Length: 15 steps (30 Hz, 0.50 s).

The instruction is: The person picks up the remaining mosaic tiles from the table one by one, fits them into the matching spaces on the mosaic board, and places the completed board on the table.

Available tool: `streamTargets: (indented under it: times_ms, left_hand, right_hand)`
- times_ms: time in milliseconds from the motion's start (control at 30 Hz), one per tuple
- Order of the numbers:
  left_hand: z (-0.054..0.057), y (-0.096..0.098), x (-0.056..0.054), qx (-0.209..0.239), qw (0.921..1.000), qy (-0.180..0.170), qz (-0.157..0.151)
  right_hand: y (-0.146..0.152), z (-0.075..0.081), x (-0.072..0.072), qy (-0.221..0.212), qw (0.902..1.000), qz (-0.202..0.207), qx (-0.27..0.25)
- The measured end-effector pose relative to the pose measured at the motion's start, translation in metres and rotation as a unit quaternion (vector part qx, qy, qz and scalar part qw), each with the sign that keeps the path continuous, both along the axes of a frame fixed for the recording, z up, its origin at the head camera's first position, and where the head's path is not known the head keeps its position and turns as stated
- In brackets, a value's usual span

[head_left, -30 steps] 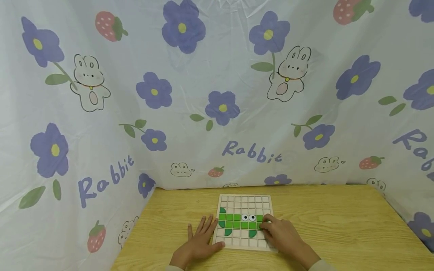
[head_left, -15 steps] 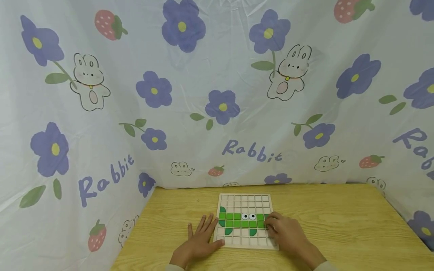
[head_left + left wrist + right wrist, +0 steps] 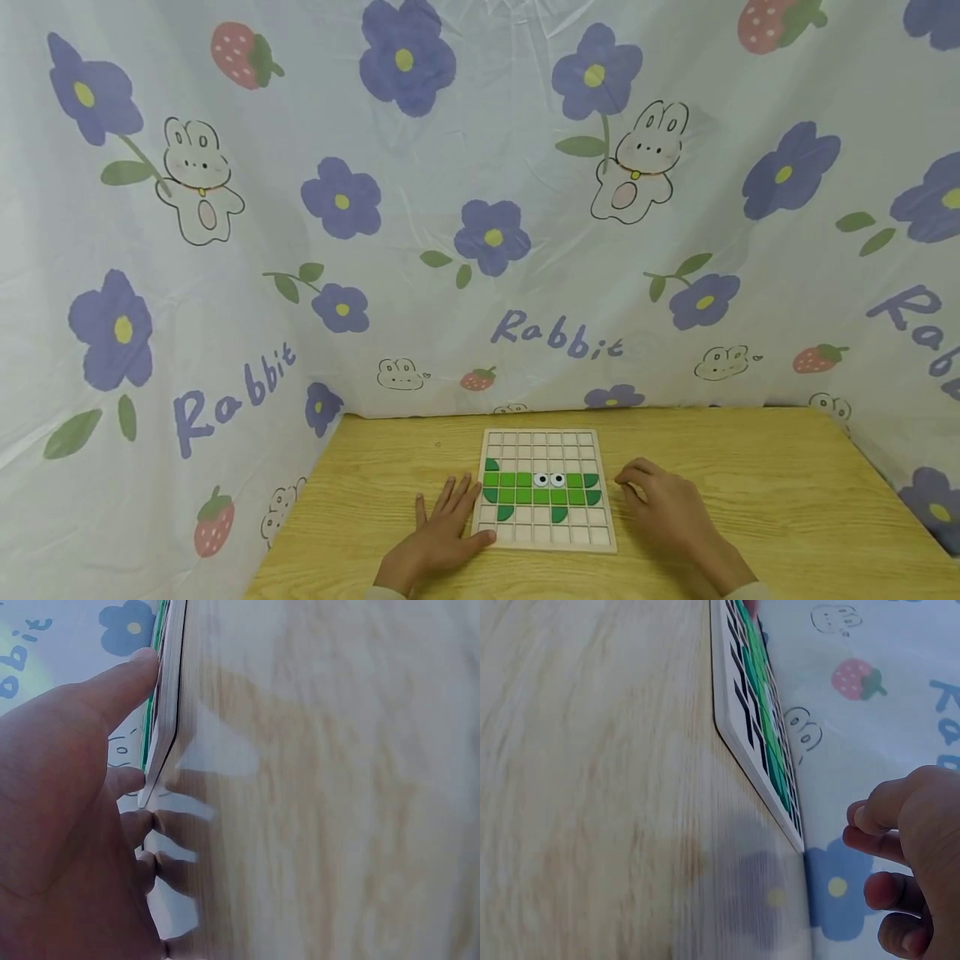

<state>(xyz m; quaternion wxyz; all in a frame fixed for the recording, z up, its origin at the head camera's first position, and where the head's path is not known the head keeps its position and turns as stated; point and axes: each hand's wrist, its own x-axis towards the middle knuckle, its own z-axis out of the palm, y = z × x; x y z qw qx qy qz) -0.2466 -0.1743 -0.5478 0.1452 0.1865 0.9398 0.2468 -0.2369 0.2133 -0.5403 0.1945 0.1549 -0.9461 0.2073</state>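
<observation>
A square wooden grid board (image 3: 525,534) lies on the table. Bright green square tiles (image 3: 523,495) fill parts of two middle rows, with two round eye tiles (image 3: 550,480) in the upper one. Dark green quarter-round tiles sit around them, including an upper tile (image 3: 590,481) and a lower tile (image 3: 593,497) at the right edge. My left hand (image 3: 442,533) lies flat with fingers spread, its thumb (image 3: 135,682) touching the board's edge. Apart from the board, to its right, my right hand (image 3: 671,510) hovers with loosely bent fingers (image 3: 889,806); nothing shows between them.
The wooden table (image 3: 720,442) extends to both sides of the board. A white curtain (image 3: 442,333) printed with flowers, rabbits and strawberries hangs behind the table and along its sides.
My right hand has drawn back rightward off the board, uncovering two dark green quarter-round tiles at its right edge. The left hand has stayed in place.
</observation>
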Motion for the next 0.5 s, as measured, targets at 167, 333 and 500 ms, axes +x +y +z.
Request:
streamTargets:
  times_ms: [167,333,500]
  left_hand:
    - [0.000,-0.002,0.000,0.015,0.9999,-0.001,0.000]
    - [0.000,-0.003,0.000,0.023,0.9997,0.002,-0.003]
    - [0.004,-0.004,-0.001,0.018,0.9998,-0.008,-0.005]
  right_hand:
    - [0.011,-0.001,-0.002,0.023,0.9997,0.003,-0.005]
    - [0.017,0.000,-0.003,0.046,0.9989,-0.005,0.009]
    - [0.023,0.004,-0.003,0.045,0.9988,-0.014,0.016]
